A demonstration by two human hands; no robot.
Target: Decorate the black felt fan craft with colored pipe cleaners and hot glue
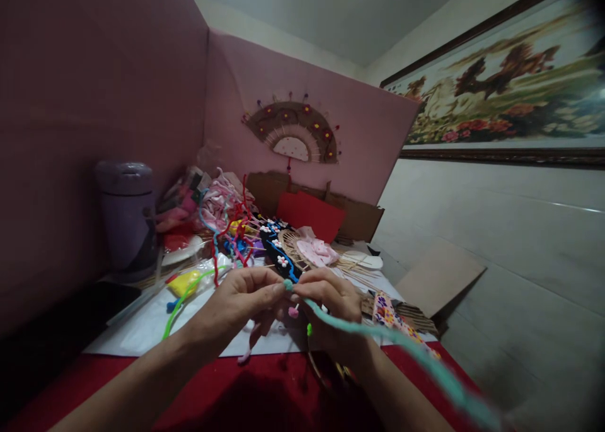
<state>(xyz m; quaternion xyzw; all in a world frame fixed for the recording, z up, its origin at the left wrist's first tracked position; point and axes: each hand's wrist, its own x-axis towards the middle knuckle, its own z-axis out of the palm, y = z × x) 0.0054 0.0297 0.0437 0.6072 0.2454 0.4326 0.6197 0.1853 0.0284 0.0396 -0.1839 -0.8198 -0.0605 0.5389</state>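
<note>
A long teal pipe cleaner (392,334) trails from my fingers towards the lower right. Its near end is wound into a small fuzzy knob (288,285), pinched by the thumb and forefinger of my left hand (250,296). Just beside the knob, my right hand (333,299) is closed on the strand. Below the fingers hang a pink fuzzy tip (293,312) and a green one (309,330); what they are fixed to is partly hidden. Behind the hands lies a black fan-shaped piece (278,246) with white flowers and blue trim.
A purple lidded container (125,217) stands at left. A heap of coloured pipe cleaners, bags and pink cloth (224,202) lies beyond my left hand. Red card (312,216) leans on cardboard at the back. A finished-looking fan (297,129) hangs on the pink panel.
</note>
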